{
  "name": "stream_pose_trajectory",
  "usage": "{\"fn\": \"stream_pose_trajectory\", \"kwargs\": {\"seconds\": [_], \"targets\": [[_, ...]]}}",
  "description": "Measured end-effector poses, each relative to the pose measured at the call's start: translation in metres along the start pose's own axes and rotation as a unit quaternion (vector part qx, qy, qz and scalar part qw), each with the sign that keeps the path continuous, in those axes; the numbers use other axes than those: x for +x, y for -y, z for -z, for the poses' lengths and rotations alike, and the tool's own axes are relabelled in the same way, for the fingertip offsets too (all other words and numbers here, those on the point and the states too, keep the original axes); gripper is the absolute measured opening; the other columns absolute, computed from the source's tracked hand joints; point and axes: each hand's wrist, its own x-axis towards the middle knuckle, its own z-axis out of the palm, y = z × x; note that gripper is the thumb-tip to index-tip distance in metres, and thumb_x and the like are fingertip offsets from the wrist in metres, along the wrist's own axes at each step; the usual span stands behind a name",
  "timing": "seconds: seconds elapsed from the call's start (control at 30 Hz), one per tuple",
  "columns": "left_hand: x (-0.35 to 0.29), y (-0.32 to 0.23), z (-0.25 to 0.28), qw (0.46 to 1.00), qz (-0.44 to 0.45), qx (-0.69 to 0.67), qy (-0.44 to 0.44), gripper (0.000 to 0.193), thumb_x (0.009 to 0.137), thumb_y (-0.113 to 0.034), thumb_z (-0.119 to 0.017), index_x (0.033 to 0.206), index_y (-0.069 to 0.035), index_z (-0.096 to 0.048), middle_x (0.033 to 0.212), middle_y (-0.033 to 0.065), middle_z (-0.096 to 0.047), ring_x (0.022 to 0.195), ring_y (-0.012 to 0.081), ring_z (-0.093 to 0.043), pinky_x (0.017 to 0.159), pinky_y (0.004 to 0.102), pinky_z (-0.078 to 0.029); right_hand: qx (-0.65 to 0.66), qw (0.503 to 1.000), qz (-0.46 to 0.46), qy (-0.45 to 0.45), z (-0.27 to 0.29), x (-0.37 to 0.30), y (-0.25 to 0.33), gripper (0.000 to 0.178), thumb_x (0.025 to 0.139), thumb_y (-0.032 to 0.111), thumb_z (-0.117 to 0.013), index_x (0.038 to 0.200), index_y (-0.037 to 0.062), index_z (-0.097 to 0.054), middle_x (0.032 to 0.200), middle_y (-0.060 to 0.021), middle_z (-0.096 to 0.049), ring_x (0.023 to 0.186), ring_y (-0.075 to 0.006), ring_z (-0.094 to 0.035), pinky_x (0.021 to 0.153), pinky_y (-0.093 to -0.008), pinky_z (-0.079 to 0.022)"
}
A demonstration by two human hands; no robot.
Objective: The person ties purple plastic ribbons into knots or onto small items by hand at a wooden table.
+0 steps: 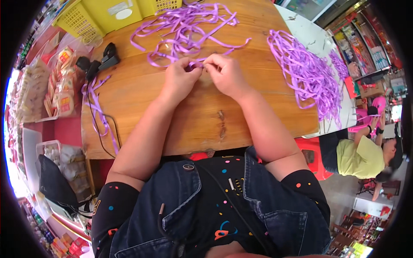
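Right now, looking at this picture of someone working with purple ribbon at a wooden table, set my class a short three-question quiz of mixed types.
1. True or false: both hands meet on one purple ribbon piece near the table's middle.
2. Multiple choice: the large ribbon pile lies on the person's A) left, B) right, C) lap.
3. Fill in: the basket at the far left corner of the wooden table is coloured ____.

Key
1. True: the left hand and right hand pinch it between their fingertips.
2. B
3. Yellow
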Motion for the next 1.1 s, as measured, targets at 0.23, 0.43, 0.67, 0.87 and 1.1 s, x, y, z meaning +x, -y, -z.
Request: {"fn": "stream_pose_trajectory", "kwargs": {"seconds": [0.23, 0.43, 0.67, 0.87, 1.1], "targets": [[-0.001, 0.004, 0.000, 0.998, -0.035, -0.043, -0.017, 0.009, 0.077, -0.008, -0.062, 0.079, 0.001, -0.062, 0.062, -0.0048, -0.051, 0.057, 0.0022, -0.042, 0.049, 0.0197, -0.034, 0.217, 0.965, -0.139, 0.055, -0.003, 0.003, -0.007, 0.010, 0.087, 0.008, -0.055, 0.079, 0.0022, -0.057, 0.069, 0.0030, -0.054, 0.063, -0.0044, -0.047, 0.054, -0.0210, -0.039], [-0.007, -0.006, 0.001, 0.995, -0.036, -0.091, -0.010, 0.007, 0.080, -0.006, -0.062, 0.082, -0.001, -0.063, 0.069, -0.0056, -0.056, 0.061, 0.0019, -0.046, 0.053, 0.0184, -0.037, 0.298, 0.931, -0.197, 0.073, 0.000, 0.003, 0.003, 0.013, 0.088, 0.014, -0.053, 0.078, 0.0066, -0.057, 0.066, 0.0035, -0.052, 0.059, -0.0036, -0.044, 0.053, -0.0188, -0.036], [-0.009, -0.012, 0.002, 0.989, -0.010, -0.147, 0.013, 0.008, 0.082, -0.006, -0.062, 0.087, -0.001, -0.065, 0.076, -0.0035, -0.060, 0.067, 0.0030, -0.051, 0.058, 0.0175, -0.040, 0.445, 0.838, -0.299, 0.098, 0.008, 0.003, 0.000, 0.010, 0.087, 0.015, -0.054, 0.081, 0.0078, -0.058, 0.064, 0.0015, -0.052, 0.055, -0.0054, -0.045, 0.047, -0.0192, -0.032], [-0.009, -0.010, 0.003, 0.990, -0.019, -0.136, 0.015, 0.007, 0.082, -0.005, -0.062, 0.087, -0.002, -0.065, 0.075, -0.0036, -0.059, 0.067, 0.0025, -0.050, 0.058, 0.0174, -0.040, 0.490, 0.806, -0.312, 0.116, 0.007, 0.003, -0.004, 0.010, 0.088, 0.015, -0.052, 0.083, 0.0082, -0.057, 0.066, 0.0011, -0.053, 0.057, -0.0059, -0.046, 0.048, -0.0192, -0.032], [-0.011, -0.017, 0.004, 0.991, -0.007, -0.136, 0.016, 0.002, 0.080, -0.004, -0.061, 0.081, -0.002, -0.062, 0.070, -0.0054, -0.056, 0.061, 0.0009, -0.046, 0.053, 0.0171, -0.036, 0.412, 0.865, -0.265, 0.111, 0.004, 0.002, -0.003, 0.012, 0.089, 0.016, -0.050, 0.084, 0.0085, -0.058, 0.069, 0.0026, -0.054, 0.061, -0.0050, -0.048, 0.051, -0.0185, -0.035]]}}
